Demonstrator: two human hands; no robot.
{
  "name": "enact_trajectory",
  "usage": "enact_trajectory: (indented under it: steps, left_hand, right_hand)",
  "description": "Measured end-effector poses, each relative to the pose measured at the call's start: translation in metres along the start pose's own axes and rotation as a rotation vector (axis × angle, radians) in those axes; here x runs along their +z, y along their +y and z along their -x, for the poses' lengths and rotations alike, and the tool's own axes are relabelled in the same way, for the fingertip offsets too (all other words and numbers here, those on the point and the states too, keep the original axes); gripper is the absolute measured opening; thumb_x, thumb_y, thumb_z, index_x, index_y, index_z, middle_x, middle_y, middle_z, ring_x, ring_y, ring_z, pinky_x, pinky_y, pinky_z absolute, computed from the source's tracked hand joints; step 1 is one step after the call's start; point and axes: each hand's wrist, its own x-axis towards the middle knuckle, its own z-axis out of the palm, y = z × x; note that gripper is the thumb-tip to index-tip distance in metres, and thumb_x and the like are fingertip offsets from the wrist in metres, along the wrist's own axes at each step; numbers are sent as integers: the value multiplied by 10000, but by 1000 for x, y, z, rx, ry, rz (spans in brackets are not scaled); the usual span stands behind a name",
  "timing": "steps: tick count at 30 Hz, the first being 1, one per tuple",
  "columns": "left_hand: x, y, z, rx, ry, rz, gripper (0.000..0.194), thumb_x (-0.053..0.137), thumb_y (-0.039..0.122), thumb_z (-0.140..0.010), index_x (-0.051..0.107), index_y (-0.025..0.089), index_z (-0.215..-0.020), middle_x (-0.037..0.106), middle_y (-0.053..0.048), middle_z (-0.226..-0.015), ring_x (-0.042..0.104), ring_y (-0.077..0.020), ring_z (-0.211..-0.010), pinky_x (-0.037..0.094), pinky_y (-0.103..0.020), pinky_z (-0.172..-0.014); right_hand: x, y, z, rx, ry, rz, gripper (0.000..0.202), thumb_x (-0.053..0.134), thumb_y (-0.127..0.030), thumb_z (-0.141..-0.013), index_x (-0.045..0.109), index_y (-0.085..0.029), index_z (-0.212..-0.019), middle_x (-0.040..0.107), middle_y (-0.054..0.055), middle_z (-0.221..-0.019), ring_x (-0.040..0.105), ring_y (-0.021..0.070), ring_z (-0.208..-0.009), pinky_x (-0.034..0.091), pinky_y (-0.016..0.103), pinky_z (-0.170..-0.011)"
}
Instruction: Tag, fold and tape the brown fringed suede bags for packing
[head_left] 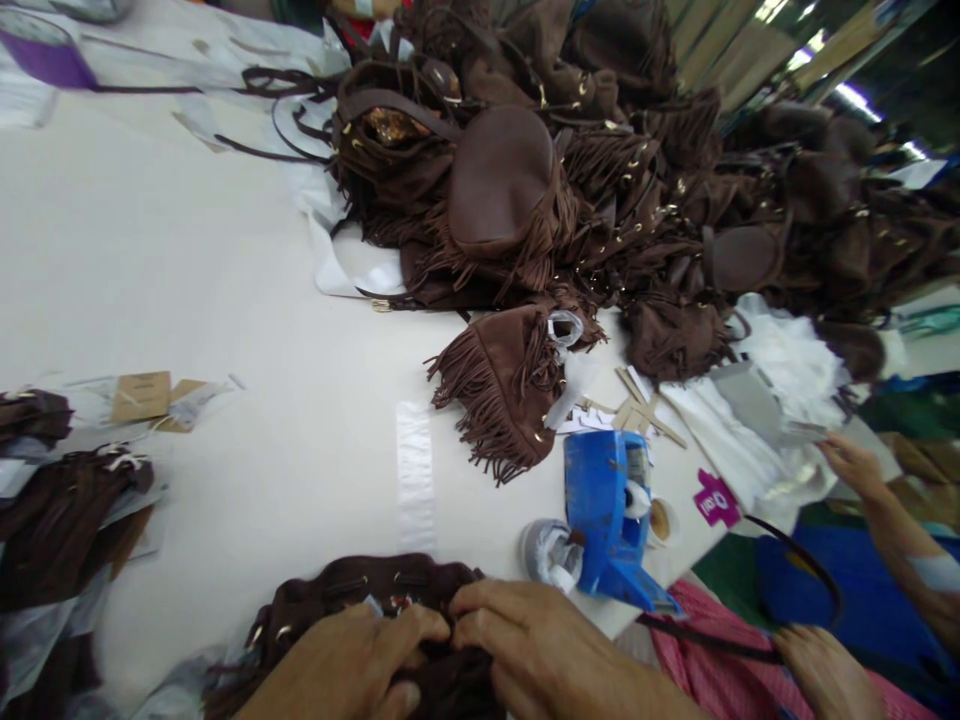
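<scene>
My left hand [352, 660] and my right hand [525, 645] meet at the bottom of the head view, both gripping the top of a dark brown suede bag [352, 595] that lies on the white table [225, 300] right in front of me. Their fingertips touch over the bag's opening, where small metal eyelets show. Most of the bag is hidden under my hands.
A big heap of brown fringed bags [570, 190] fills the far right. One fringed bag [502, 390] lies apart. A blue tape dispenser [611, 520] stands near my right hand. More bags [60, 510] sit left. Another person's hands [855, 465] work at right.
</scene>
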Motion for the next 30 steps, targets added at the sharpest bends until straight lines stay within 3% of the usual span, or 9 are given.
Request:
enact_trajectory:
  steps: [2, 4, 10, 15, 21, 25, 30]
  left_hand:
    - [-8, 0, -13, -27, -117, 147, 309, 425, 194, -914, 565, 304, -1166, 749, 32, -914, 702, -156, -828, 523, -217, -760]
    - [-9, -1, -28, -14, -154, 199, 284, 369, 228, -967, 622, 287, -1080, 742, 18, -930, 689, -147, -854, 506, -217, -786]
    - [-6, -4, -52, 38, -223, 217, 224, 469, 175, -933, 661, 270, -869, 726, 43, -821, 673, -125, -773, 462, -200, -742]
    - [-18, -4, -63, 55, -347, 141, 139, 617, 162, -858, 657, 294, -870, 717, 76, -733, 670, -123, -677, 427, -193, -619]
    - [4, -4, -71, 308, -278, -197, 73, 616, 164, -832, 604, 236, -836, 714, 8, -714, 659, -195, -597, 381, -277, -509]
    - [-3, -4, -69, 377, -296, -214, 47, 584, 195, -875, 581, 223, -838, 697, 2, -770, 656, -198, -643, 431, -309, -573]
    - [-18, -9, -68, 325, -352, -84, 57, 550, 197, -916, 565, 250, -900, 658, 25, -915, 630, -171, -770, 457, -292, -691]
  right_hand:
    - [14, 8, -1, -56, 31, -14, 424, 454, -13, -759, 530, -200, -1132, 624, 65, -1147, 609, 143, -1012, 500, 219, -865]
    - [27, 17, 1, -114, 118, 15, 413, 441, -3, -753, 508, -204, -1107, 628, 64, -1097, 608, 143, -953, 502, 214, -804]
    - [39, 22, 5, -157, 245, -16, 425, 404, 1, -705, 491, -215, -1061, 635, 59, -1027, 612, 150, -928, 497, 221, -788]
    - [35, 16, 1, -131, 226, -121, 428, 395, -21, -672, 488, -221, -1039, 615, 58, -1068, 602, 141, -950, 487, 219, -803]
    - [37, 17, 1, -186, 165, -54, 292, 408, -36, -781, 474, -223, -995, 627, 31, -945, 604, 123, -829, 454, 199, -691]
    - [39, 18, 7, -186, 104, 6, 196, 422, -76, -856, 457, -222, -982, 615, 7, -900, 584, 113, -761, 410, 206, -618]
    - [41, 15, 9, -146, 29, 48, 21, 464, -230, -969, 450, -215, -972, 609, 7, -917, 564, 109, -717, 374, 217, -560]
